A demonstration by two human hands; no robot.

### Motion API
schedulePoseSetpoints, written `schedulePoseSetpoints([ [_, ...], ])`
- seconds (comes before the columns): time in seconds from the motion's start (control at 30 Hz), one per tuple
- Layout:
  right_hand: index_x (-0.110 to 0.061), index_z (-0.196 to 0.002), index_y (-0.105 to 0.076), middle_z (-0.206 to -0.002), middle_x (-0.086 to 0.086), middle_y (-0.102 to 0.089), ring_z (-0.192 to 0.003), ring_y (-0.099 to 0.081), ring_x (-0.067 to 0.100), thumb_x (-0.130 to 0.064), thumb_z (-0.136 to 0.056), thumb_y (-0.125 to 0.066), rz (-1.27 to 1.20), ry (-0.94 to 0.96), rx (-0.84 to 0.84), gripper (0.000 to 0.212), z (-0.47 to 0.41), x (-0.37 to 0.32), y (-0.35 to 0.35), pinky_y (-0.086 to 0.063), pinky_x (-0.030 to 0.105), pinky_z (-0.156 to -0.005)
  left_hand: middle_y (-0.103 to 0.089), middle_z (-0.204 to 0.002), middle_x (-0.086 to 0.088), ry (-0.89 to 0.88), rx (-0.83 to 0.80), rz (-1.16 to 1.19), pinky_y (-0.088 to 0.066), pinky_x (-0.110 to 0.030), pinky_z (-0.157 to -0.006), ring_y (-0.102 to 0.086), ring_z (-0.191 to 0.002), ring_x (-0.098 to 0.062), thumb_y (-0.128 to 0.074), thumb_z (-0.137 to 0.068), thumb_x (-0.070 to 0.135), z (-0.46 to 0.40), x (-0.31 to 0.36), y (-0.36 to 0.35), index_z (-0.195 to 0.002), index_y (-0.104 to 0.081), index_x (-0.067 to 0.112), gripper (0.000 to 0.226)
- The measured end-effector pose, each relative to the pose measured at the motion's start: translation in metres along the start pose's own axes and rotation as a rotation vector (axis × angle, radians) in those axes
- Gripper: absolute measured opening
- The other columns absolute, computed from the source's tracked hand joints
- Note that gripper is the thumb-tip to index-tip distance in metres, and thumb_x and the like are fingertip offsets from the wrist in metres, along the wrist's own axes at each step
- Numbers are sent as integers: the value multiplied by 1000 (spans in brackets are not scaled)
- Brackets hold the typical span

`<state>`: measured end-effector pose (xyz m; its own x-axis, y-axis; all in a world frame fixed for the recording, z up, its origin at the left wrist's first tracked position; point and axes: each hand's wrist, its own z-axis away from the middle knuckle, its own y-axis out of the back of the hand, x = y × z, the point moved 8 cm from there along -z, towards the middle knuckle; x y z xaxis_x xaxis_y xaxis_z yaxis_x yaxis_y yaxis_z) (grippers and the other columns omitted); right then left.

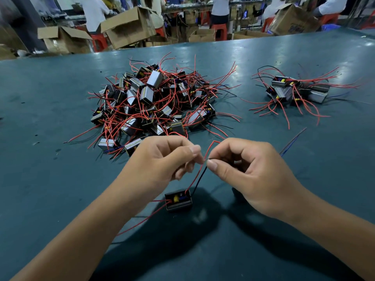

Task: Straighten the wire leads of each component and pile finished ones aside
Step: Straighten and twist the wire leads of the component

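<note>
The component, a small dark block with yellow and blue parts on top, hangs or rests just above the green table at near centre, below and between both hands. Two leads rise from its top face toward the hands: a red lead and a black lead, running side by side, long axis near-vertical and leaning slightly right. Other red leads trail from its left side toward the near left.

The left hand pinches the red lead between thumb and fingers. The right hand pinches the black lead tip between thumb and forefinger. Above the pinch points the red lead bends in a kinked loop.

Judgement: the kink lies beyond the left-hand grip, away from the component, so a straightening stroke would run outward along the lead.

The unsorted heap lies far centre. The finished pile lies far right, nearer the right hand.
</note>
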<state>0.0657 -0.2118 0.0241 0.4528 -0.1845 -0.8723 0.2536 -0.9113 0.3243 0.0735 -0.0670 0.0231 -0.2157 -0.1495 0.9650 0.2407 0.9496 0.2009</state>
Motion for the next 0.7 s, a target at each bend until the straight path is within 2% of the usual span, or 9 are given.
schedulePoseSetpoints([
  [0.07,-16,-80,-67,-64,-5,-57,-59,-47,0,-25,-85,-66,-18,-22,-11,11,-1,2,1,-39,16,-54,-66,-75,2,-242,23,-278,-43,-22,-56,-56,-63,-15,-68,-89,18,2,20,8,-87,-74,20,7],
  [0.1,-16,-80,-67,-64,-6,-56,-58,-46,0,-25,-85,-66,-40,-30,-25,11,-1,3,1,-38,14,-54,-66,-83,2,-355,17,-417,-45,-25,-60,-58,-69,-17,-71,-88,16,5,29,7,-94,-74,22,9],
  [0.2,-15,-81,-66,-65,-11,-53,-57,-43,-1,-22,-87,-66,-97,-32,-89,9,-1,3,-3,-35,11,-53,-63,-95,-1,-559,-5,-627,-45,-21,-73,-59,-82,-14,-75,-86,17,10,40,0,-101,-76,17,14],
  [0.27,-15,-82,-66,-66,-10,-54,-58,-43,-1,-21,-88,-65,-103,-27,-120,8,-1,3,-4,-36,11,-54,-62,-94,-2,-619,4,-666,-47,-23,-77,-61,-85,-16,-75,-87,17,11,42,-1,-98,-78,15,12],
  [0.4,-15,-82,-65,-66,-11,-54,-57,-44,-2,-19,-89,-66,-123,-18,-170,8,0,1,-7,-36,9,-54,-61,-91,-3,-724,0,-751,-47,-32,-72,-58,-82,-22,-72,-91,19,15,46,-3,-95,-79,12,10],
  [0.57,-13,-83,-65,-69,-11,-55,-60,-45,-2,-18,-89,-65,-124,-8,-204,8,0,0,-8,-37,9,-57,-63,-88,-4,-811,-4,-849,-42,-27,-72,-51,-79,-21,-67,-95,18,19,49,-5,-98,-79,11,14],
  [0.7,-13,-84,-65,-72,-8,-57,-64,-48,2,-21,-89,-64,-98,-3,-225,10,0,0,-10,-39,12,-59,-64,-90,-6,-847,-22,-910,-44,-34,-67,-51,-78,-24,-62,-98,19,22,50,-7,-98,-78,10,19],
])
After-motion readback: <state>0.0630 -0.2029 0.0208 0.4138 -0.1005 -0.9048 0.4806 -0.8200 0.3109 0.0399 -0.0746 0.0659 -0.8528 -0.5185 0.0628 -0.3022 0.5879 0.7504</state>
